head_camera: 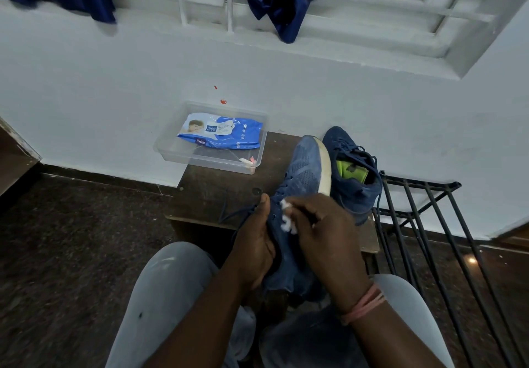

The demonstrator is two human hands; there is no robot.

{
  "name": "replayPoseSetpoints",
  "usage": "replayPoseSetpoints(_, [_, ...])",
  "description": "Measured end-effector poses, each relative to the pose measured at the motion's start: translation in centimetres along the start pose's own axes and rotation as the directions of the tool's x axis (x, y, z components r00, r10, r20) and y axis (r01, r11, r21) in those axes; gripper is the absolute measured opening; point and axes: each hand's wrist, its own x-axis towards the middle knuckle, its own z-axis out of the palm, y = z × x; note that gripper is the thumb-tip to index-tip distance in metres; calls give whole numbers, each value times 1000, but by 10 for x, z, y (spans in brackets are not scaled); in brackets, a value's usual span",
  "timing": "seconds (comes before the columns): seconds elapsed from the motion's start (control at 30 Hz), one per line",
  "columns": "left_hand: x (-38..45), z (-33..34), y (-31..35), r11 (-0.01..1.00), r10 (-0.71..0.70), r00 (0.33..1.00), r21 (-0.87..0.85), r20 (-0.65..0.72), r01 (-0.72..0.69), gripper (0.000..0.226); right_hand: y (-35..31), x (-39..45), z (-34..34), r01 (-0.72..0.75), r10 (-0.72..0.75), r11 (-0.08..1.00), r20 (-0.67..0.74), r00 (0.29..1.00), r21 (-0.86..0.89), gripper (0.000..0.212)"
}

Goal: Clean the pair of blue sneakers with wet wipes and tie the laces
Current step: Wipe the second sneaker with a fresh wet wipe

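A blue sneaker [303, 173] with a white sole is held over my lap, toe pointing away. My left hand [253, 241] grips its collar from the left side, thumb up along the eyelets. My right hand [323, 233] pinches a white wet wipe [286, 221] against the sneaker's upper near the laces. The second blue sneaker [353, 176], with a green insole showing, stands on the dark wooden stool [217, 193] to the right. Loose dark laces hang from the held sneaker toward the left.
A clear plastic tray [171, 150] holding a blue wet wipes pack [223, 133] sits at the stool's far left, against the white wall. A black metal rack [423, 204] stands right of the stool. My knees in grey trousers are below.
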Motion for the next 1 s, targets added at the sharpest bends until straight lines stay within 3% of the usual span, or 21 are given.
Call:
replayPoseSetpoints(0.1, [3,-3,-1,999,39,999,-8,-11,-39,50,-1,-3,2,100,-96,994,67,993,-48,12])
replayPoseSetpoints(0.27, [3,-2,-4,1000,-8,999,1,-37,8,51,19,23,-4,28,-47,984,-104,993,-173,14])
replayPoseSetpoints(0.43, [3,-7,-2,999,28,998,24,-65,-27,45,3,-7,2,176,-161,976,115,980,-131,18])
replayPoseSetpoints(0.6, [0,3,0,989,36,992,145,-121,-18,49,22,30,-8,4,-14,967,-36,999,-254,12])
replayPoseSetpoints(0.77, [-2,2,5,996,57,987,83,-150,-44,52,-9,-10,9,74,-59,990,121,991,-117,7])
replayPoseSetpoints(0.8, [-3,2,5,998,27,989,53,-145,-19,51,-2,-5,7,76,-63,990,111,992,-121,6])
replayPoseSetpoints(0.87, [-4,5,2,999,-13,991,36,-133,18,48,15,17,1,2,-7,991,-40,999,-134,5])
replayPoseSetpoints(0.93, [-6,5,2,993,14,989,119,-150,4,50,18,29,-2,-69,51,991,-150,987,-116,6])
replayPoseSetpoints(1.0, [-3,4,6,982,53,980,186,-194,-16,54,7,17,5,-50,41,995,-106,993,-92,6])
